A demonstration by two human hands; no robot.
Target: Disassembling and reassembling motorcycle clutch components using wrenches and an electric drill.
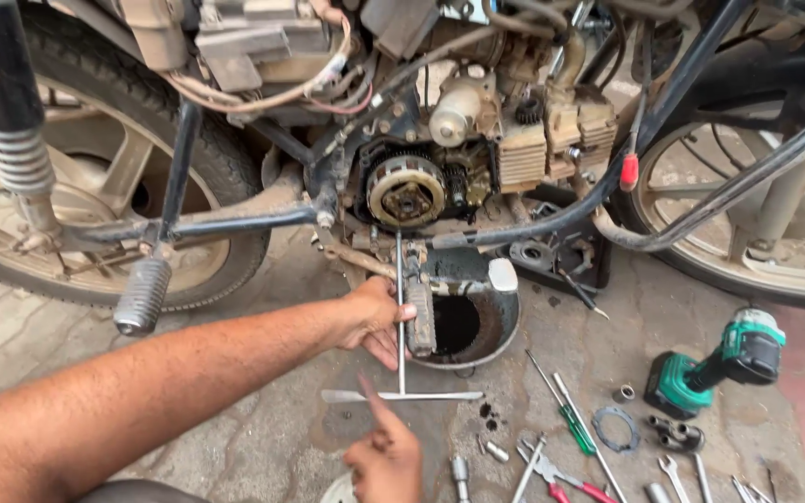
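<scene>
A motorcycle stands across the view with its side engine cover off, baring the round clutch (pixel 405 191). A steel T-handle wrench (pixel 401 373) points up at the engine's underside, its crossbar lying level near the ground. My left hand (pixel 375 317) reaches in from the lower left and its fingers wrap the wrench's shaft beside a grimy footrest (pixel 421 317). My right hand (pixel 386 458) sits at the bottom edge. Its index finger is stretched up against the crossbar's left half and its other fingers are curled.
A dark oil pan (pixel 505 326) sits under the engine. On the paving to the right lie a green cordless drill (pixel 715 368), screwdrivers (pixel 570 414), red-handled pliers (pixel 566 484), a ring gasket (pixel 617 428), sockets and spanners. A rubber footpeg (pixel 142 293) juts out at the left.
</scene>
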